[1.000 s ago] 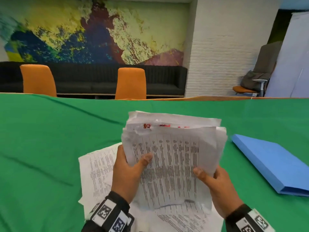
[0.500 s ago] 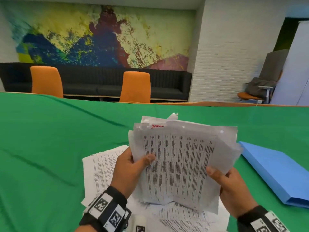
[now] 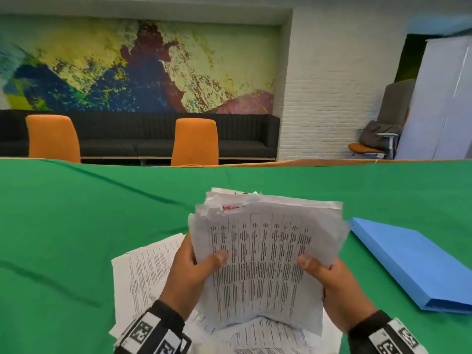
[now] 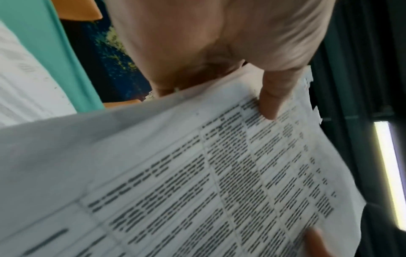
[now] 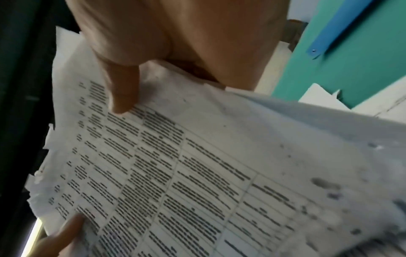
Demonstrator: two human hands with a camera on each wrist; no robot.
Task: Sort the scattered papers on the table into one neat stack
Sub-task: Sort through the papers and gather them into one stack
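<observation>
I hold a bundle of printed papers (image 3: pixel 265 256) upright over the green table, its top sheet a table of text. My left hand (image 3: pixel 194 269) grips its left edge, thumb on the front. On the bundle's right edge my right hand (image 3: pixel 329 279) grips the same way. The wrist views show each thumb pressed on the printed sheet (image 4: pixel 219 173) (image 5: pixel 186 173), the other fingers hidden behind. More loose sheets (image 3: pixel 145 272) lie flat on the table under and left of the bundle.
A blue folder (image 3: pixel 413 261) lies shut on the green tablecloth (image 3: pixel 76 238) to the right. Two orange chairs (image 3: pixel 195 140) stand behind the table's far edge, before a dark sofa and a painted wall.
The bundle has stayed in both hands, has been drawn closer together at its edges and stands squarer to me. My thumbs sit a little higher on the sheet.
</observation>
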